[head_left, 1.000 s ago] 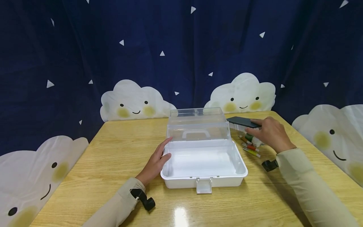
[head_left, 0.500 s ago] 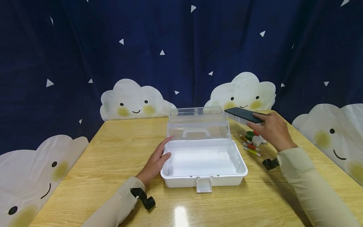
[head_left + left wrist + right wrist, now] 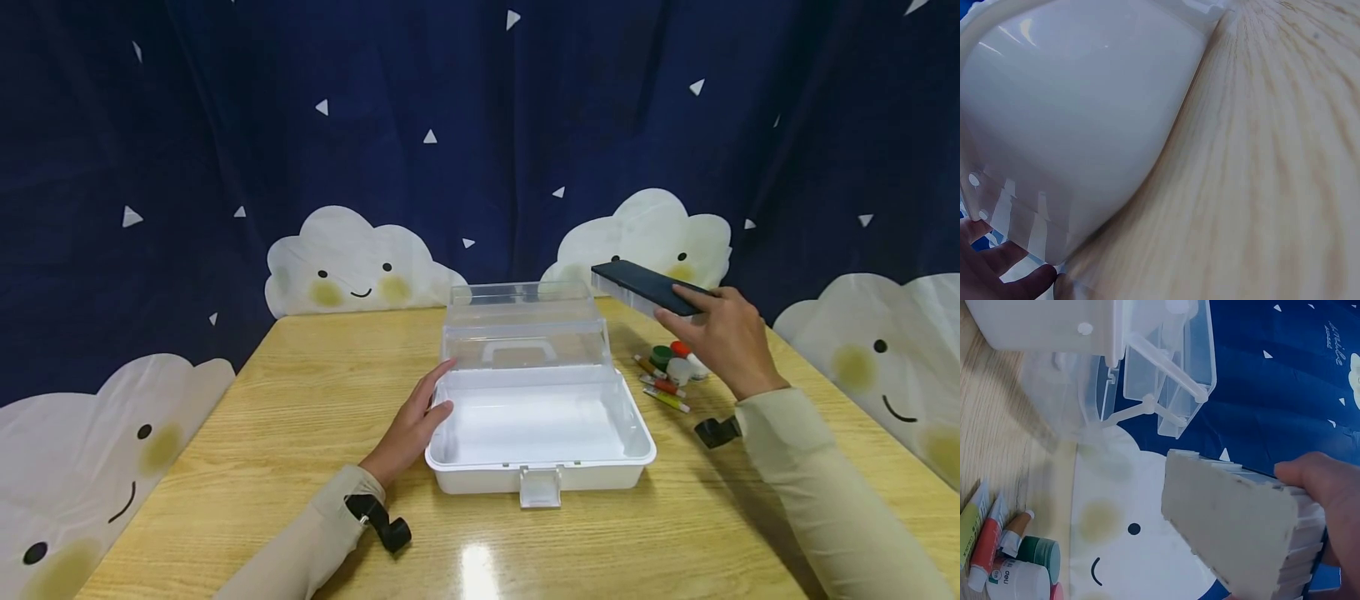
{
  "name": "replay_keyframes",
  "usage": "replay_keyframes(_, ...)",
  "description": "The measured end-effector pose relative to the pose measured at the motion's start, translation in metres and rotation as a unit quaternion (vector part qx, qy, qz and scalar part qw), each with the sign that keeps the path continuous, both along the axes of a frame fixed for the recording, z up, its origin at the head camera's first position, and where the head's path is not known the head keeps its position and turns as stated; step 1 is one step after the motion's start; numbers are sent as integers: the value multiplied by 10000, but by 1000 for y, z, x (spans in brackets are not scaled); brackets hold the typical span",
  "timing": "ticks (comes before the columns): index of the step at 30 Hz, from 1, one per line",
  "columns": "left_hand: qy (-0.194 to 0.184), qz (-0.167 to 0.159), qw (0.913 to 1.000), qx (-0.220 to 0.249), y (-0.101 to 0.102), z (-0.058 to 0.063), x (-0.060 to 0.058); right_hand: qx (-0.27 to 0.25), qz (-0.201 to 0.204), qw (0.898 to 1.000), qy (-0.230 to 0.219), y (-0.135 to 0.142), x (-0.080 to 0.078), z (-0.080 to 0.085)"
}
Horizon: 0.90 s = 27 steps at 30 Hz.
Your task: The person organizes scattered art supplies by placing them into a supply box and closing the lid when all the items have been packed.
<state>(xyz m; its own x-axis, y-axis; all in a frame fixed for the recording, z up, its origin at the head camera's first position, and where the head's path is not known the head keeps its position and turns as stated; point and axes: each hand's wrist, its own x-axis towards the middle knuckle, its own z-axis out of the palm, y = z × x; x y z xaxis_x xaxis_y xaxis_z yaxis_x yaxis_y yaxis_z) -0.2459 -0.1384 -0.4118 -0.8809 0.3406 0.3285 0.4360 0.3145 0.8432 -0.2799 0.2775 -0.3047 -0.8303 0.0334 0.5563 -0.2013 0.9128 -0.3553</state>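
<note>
A white storage box (image 3: 536, 479) stands on the table with its clear lid (image 3: 521, 329) raised behind it. My left hand (image 3: 405, 433) grips the box's left wall, the thumb over the rim. In the left wrist view its fingers (image 3: 1007, 256) touch the outside of the white wall near a corner. To the right of the lid and above the table, my right hand (image 3: 726, 337) holds a flat box with a dark top (image 3: 645, 285). The right wrist view shows that flat box's pale underside (image 3: 1225, 519) and ridged sides, thumb and fingers gripping one end.
Paint tubes (image 3: 664, 396) in yellow, red and brown lie right of the storage box. Beside them are a green-capped pot (image 3: 662, 357) and white jars (image 3: 678, 371), one with a red cap. Translucent trays and hinge arms (image 3: 1169, 369) show at the lid. A blue curtain (image 3: 480, 150) hangs behind the table.
My right hand has lifted the dark-topped flat box up from near the paints, tilting it so its far end stands higher. The left hand and storage box stay put.
</note>
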Motion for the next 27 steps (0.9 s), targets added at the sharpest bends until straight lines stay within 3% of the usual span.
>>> replay_keyframes(14,9,1,10000,-52,0,1,0,-541,520,9969,221,-6,1,4)
replay_keyframes(27,26,44,10000,-38,0,1,0,-600,1008,9922,432,-14,7,6)
